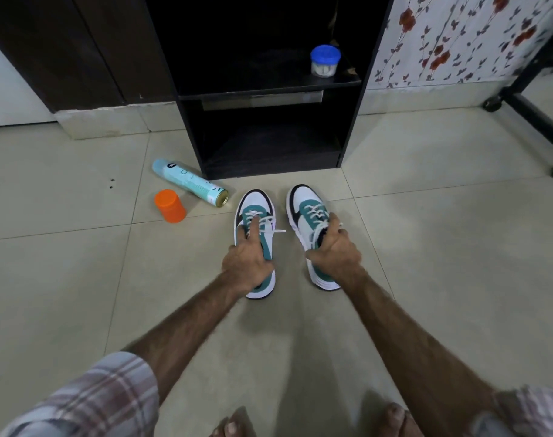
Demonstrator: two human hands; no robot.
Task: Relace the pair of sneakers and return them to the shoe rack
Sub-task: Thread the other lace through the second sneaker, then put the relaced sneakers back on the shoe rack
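Sneakers stand laced on the floor near the shoe rack [269, 96], left hand [248, 260] gripping the left sneaker [255, 212], right hand [333, 252] clutching the right sneaker [306, 209], so lifting both onto a shelf likely follows.

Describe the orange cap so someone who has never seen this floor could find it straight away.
Start at the black shoe rack against the wall. On the tiles left of its foot lies a pale blue spray can on its side. The orange cap stands upright just in front of the can, left of the sneakers; it is the only orange thing on the floor.
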